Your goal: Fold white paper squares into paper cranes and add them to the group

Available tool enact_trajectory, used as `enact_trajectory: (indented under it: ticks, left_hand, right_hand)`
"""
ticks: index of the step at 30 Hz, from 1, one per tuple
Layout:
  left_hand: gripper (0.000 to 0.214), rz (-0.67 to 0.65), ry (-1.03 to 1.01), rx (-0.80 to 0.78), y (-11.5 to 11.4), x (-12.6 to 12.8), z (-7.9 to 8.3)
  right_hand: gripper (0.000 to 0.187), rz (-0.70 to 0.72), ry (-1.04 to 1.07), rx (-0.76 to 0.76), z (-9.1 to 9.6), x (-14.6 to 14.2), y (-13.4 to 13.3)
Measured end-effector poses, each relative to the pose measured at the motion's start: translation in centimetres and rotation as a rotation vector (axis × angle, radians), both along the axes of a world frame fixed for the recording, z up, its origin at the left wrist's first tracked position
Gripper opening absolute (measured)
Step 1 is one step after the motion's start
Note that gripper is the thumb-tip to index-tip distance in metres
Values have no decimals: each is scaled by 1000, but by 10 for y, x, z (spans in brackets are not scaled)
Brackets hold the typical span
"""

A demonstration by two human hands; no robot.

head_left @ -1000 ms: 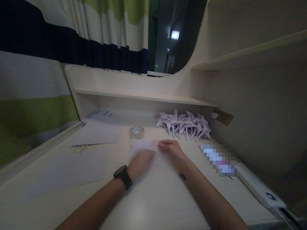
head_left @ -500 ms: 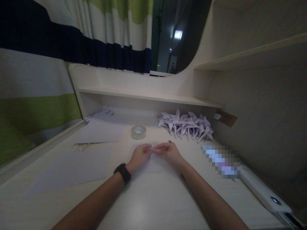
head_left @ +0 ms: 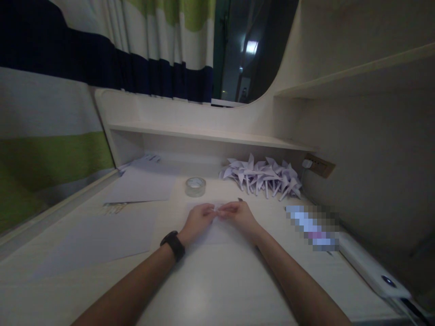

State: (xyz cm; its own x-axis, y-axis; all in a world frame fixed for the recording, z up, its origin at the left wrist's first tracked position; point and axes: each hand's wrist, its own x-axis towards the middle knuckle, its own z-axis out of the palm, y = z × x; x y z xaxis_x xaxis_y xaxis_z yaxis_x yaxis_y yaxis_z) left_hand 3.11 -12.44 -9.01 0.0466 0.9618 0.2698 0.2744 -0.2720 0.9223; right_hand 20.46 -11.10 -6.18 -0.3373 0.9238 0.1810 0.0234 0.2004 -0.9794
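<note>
My left hand point(head_left: 200, 217), with a black watch point(head_left: 173, 246) on the wrist, is closed in a pinch near the middle of the desk. Facing it, my right hand point(head_left: 239, 215) pinches too, and the fingertips of both hands almost meet. Between them is a small bit of white paper point(head_left: 215, 209), mostly hidden by the fingers. A pale sheet of paper point(head_left: 212, 237) lies flat on the desk beneath the hands. Just beyond my left hand stands a roll of clear tape point(head_left: 195, 187). The dark tip of a thin tool point(head_left: 240, 199) shows behind my right hand.
White paper pinwheels point(head_left: 261, 174) are heaped at the back right. Paper sheets point(head_left: 141, 181) and another large sheet point(head_left: 98, 242) lie left, with small sticks point(head_left: 115, 208) between. A blurred-out bright object point(head_left: 311, 227) and a white device point(head_left: 374, 267) line the right side.
The view has shifted very slightly. Both hands keep their pinch in nearly the same place, with only small finger movement.
</note>
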Motion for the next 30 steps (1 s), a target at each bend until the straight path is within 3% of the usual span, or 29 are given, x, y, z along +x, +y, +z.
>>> enact_trajectory:
  ticks: [8, 19, 30]
  left_hand:
    - [26, -14, 25, 6, -6, -1, 10]
    - [28, 13, 1, -6, -5, -1, 7]
    - [31, -12, 108, 62, -6, -3, 10]
  right_hand:
    - [35, 3, -1, 14, 0, 1, 1]
    - [34, -25, 11, 9, 7, -2, -5]
    - [33, 1, 22, -13, 5, -4, -4]
